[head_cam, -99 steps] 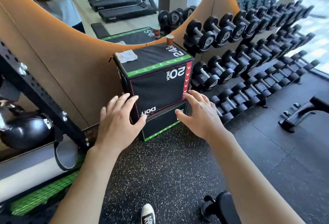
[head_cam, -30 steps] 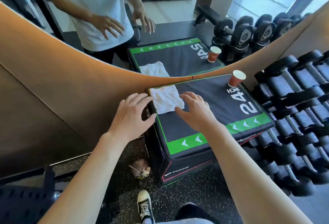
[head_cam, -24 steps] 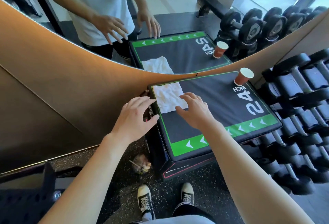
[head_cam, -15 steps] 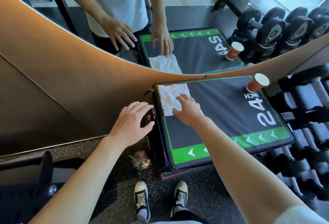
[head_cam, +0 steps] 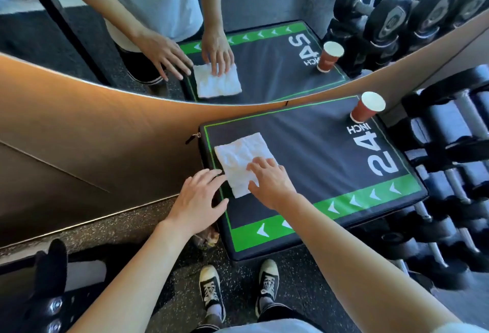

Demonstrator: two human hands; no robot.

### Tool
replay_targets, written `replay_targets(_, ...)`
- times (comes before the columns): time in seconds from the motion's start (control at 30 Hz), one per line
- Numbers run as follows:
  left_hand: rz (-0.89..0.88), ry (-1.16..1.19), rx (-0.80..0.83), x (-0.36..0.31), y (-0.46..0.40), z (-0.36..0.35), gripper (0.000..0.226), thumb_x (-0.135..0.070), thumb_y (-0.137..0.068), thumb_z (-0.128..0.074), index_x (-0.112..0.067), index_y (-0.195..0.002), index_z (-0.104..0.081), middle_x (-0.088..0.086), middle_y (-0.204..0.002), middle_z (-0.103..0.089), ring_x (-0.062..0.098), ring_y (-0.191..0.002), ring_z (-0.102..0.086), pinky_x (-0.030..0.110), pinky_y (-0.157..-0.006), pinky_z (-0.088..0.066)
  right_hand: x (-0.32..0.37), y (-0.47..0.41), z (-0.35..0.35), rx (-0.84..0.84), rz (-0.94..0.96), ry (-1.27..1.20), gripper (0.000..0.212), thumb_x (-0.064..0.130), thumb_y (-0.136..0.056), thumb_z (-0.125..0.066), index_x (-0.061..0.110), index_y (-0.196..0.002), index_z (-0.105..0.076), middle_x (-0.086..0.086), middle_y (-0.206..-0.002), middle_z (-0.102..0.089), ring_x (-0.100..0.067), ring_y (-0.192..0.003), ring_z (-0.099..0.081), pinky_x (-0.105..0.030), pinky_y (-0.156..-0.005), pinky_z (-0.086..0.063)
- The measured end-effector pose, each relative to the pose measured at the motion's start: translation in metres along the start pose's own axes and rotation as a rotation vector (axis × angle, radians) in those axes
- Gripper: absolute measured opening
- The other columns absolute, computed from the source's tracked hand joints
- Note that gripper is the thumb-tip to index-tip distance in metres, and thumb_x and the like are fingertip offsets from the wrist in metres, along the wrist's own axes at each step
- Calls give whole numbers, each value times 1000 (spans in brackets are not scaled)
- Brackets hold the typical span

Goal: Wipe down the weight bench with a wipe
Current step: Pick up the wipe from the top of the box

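Crumpled white cloth wipe, matt black vinyl box top, paper cup, speckled rubber floor

One wipe, one cup, two shoes, dumbbells (maybe dozen).

Speckled rubber floor; curved wall mirror; dumbbell rack right.

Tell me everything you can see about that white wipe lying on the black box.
The wipe is a white, crumpled, roughly rectangular sheet that looks like soft cloth or thick paper. It lies flat near the far left corner of the black plyo box, overlapping its green border line. The right hand rests its fingertips on the wipe's near right part; the left hand lies just beside its near left edge. The mirror behind reflects it.
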State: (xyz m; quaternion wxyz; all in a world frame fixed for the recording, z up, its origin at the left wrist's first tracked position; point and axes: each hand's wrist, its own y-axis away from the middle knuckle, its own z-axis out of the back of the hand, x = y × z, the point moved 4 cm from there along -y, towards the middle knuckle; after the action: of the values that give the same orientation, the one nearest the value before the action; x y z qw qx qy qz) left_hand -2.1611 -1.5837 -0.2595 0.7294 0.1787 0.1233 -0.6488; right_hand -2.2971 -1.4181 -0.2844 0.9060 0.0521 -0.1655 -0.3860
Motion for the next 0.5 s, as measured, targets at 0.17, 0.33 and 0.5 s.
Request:
replay_targets(0.17,-95,-63,97,-40,-23,-35,57,-39,-94,-64,-29,-149,-53,-1,-161,-41,26,-152,-29,48,-120,-31,-35,65,-2,-77,20,-92,29,25,-89,-58,23,-118,-59,10,-130,-52,-21,-126,-44,-40,-103,-39)
replay_targets(0.33,-163,-83,186,-80,-30,-65,53,-38,-97,-59,-37,-150,-50,-6,-165,-34,24,-153,-25,51,-124,-26,-78,108,1,-93,-33,-121,24,13,-83,-60,17,-107,-62,6,-128,-56,-20,-129,-48,-35,-106,-35)
replay_targets(0.5,-203,-51,160,-105,-27,-75,50,-29,-93,-66,-28,-143,-61,0,-157,-46,26,-144,-41,48,-120,-34,-92,113,6,-143,-74,-133,23,27,-90,-62,19,-112,-63,5,-129,-55,-24,-127,-49,-40,-103,-38)
